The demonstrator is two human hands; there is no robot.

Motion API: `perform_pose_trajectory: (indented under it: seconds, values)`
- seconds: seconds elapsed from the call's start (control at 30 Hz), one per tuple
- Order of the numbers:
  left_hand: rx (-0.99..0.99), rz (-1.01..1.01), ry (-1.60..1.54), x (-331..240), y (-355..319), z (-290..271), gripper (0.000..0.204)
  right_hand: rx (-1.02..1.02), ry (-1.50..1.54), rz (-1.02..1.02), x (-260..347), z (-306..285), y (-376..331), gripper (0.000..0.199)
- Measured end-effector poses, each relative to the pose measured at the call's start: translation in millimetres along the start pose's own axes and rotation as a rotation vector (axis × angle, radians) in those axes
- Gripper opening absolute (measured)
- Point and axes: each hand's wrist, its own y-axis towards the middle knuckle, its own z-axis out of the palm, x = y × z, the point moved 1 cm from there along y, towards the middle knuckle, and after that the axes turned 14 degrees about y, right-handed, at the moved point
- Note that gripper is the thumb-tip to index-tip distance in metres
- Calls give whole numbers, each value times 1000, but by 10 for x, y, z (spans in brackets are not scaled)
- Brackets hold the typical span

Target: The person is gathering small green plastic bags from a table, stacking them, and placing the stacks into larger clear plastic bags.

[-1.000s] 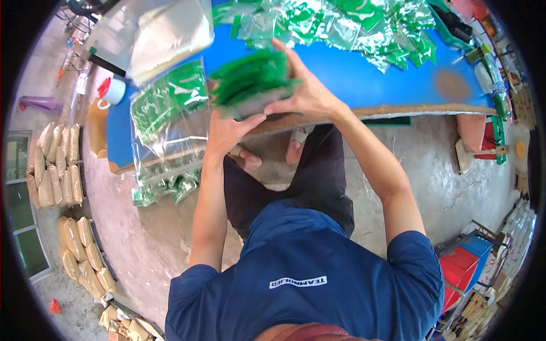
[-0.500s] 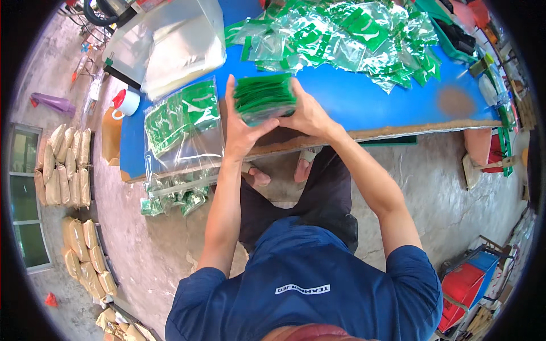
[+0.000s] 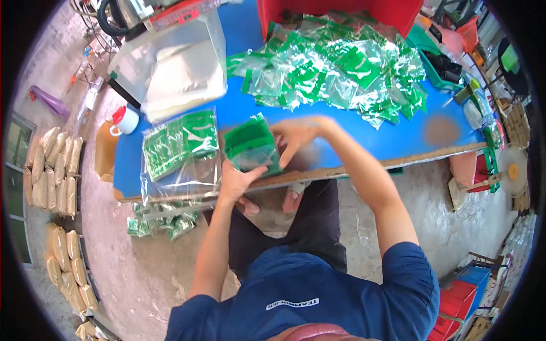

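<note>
A stack of small green-and-clear plastic bags (image 3: 248, 138) stands near the front edge of the blue table, tilted a little. My left hand (image 3: 236, 181) grips its near left side, the thumb lying across the lower front. At the stack's right side is my right hand (image 3: 298, 135), slightly blurred, its fingers spread and touching or almost touching the edge. Just left of the stack lies a large clear bag (image 3: 196, 170) with green bags inside, its mouth hanging over the table edge. Beyond my hands spreads a loose heap of green-and-clear bags (image 3: 341, 68).
A red bin (image 3: 347, 11) stands behind the heap. At the back left is a translucent tub (image 3: 207, 54) with clear sheets, beside a white mug with a red lid (image 3: 126, 121). A teal tray (image 3: 435, 71) sits at the right. Filled sacks (image 3: 54, 170) are stacked on the left floor.
The stack has come down from between my raised hands toward the table edge, turned so its top faces me more. My right hand has loosened and shifted along its right side. The view has tilted up.
</note>
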Motion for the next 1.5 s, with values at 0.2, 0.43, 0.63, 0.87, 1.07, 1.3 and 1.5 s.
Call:
perform_pose_trajectory:
  seconds: [0.2, 0.43, 0.63, 0.87, 1.07, 1.3, 1.5]
  values:
    - [-194, -52, -26, 131, -39, 168, 60, -905, -501, 274, -802, -843, 564, 92]
    - [-354, 2, 57, 72, -23, 144, 55, -889, -651, 437, -1076, -151, 438, 96]
    - [-312, -173, -572, 118, -213, 119, 46, -873, -590, 440, -760, 212, -73, 89]
    - [-154, -648, -1583, 231, -1127, 427, 52, -617, -742, -39, -420, 684, -341, 45]
    - [-143, -563, -1455, 119, -1250, 503, 55, -378, -396, -174, 31, 1249, -741, 31]
    - [-167, -627, -1407, 339, -1330, 544, 54, -893, -703, 130, -232, 778, -1133, 58]
    - [-4, -547, -1225, 634, -1594, 454, 65, -555, -640, 15, -193, 1219, -1279, 56]
